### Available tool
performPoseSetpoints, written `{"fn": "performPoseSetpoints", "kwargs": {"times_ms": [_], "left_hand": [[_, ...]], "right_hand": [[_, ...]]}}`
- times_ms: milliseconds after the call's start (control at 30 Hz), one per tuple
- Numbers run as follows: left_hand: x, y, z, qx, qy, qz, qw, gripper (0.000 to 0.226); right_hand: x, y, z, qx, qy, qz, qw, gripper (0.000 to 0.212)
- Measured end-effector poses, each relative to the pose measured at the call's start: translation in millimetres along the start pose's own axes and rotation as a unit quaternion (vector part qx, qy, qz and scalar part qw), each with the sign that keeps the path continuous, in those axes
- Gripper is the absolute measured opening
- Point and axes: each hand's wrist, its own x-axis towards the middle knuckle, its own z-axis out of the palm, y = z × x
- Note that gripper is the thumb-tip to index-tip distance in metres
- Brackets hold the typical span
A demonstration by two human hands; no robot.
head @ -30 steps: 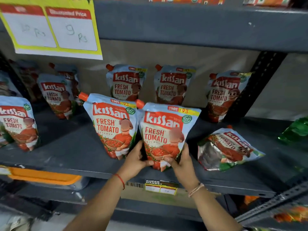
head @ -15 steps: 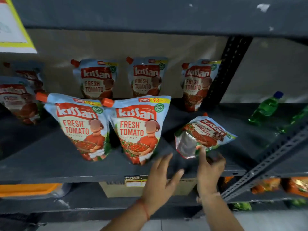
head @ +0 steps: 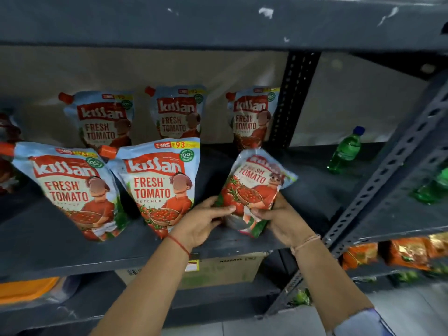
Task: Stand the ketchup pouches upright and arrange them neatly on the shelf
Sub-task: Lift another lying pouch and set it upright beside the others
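Note:
Both my hands grip one ketchup pouch (head: 254, 187) near the front of the grey shelf (head: 72, 253). My left hand (head: 206, 221) holds its lower left side and my right hand (head: 278, 217) its lower right. The pouch is raised and leans back, its top tilted to the right. To its left two pouches stand upright in the front row: one (head: 160, 183) beside my left hand, another (head: 70, 190) further left. Three more pouches stand upright at the back: (head: 104, 120), (head: 179, 112), (head: 252, 117).
A perforated upright post (head: 293, 100) stands behind the held pouch, and a slanted metal brace (head: 388, 170) crosses on the right. Green bottles (head: 345, 149) lie on the shelf bay to the right. A cardboard box (head: 223, 267) and orange packets (head: 407, 253) sit on the shelf below.
Both hands left the middle front pouch and moved right. They took hold of the pouch that lay flat and raised it. The camera view swung right too.

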Motion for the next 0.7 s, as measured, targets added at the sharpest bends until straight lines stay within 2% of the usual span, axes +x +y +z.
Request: {"fn": "performPoseSetpoints", "kwargs": {"times_ms": [100,200,300,400,500,600,700], "left_hand": [[-3.4,-9.9,-3.5,0.036,0.012,0.075,0.997,0.066],[0.7,-26.4,-3.2,0.097,0.076,0.124,0.985,0.083],[7.0,-38.0,-3.3,0.170,0.130,0.144,0.966,0.086],[13.3,-43.4,-3.8,0.196,0.119,0.148,0.962,0.085],[23.7,-45.9,10.4,0.237,0.110,0.157,0.953,0.091],[32.0,-45.2,33.7,0.248,0.096,0.174,0.948,0.086],[46.0,-45.1,59.8,0.261,0.072,0.180,0.946,0.087]], "right_hand": [[5.1,-2.4,6.0,-0.064,-0.017,-0.066,0.996,0.066],[6.7,10.8,11.4,-0.141,-0.014,-0.089,0.986,0.062],[2.4,27.0,8.1,-0.196,-0.030,-0.093,0.976,0.063],[-2.4,34.0,-0.1,-0.238,-0.041,-0.095,0.966,0.076],[-3.9,32.3,-16.4,-0.282,0.016,-0.106,0.953,0.069],[-6.2,27.5,-37.6,-0.300,0.054,-0.120,0.945,0.062],[-9.4,21.0,-62.6,-0.306,0.088,-0.125,0.940,0.065]]}}
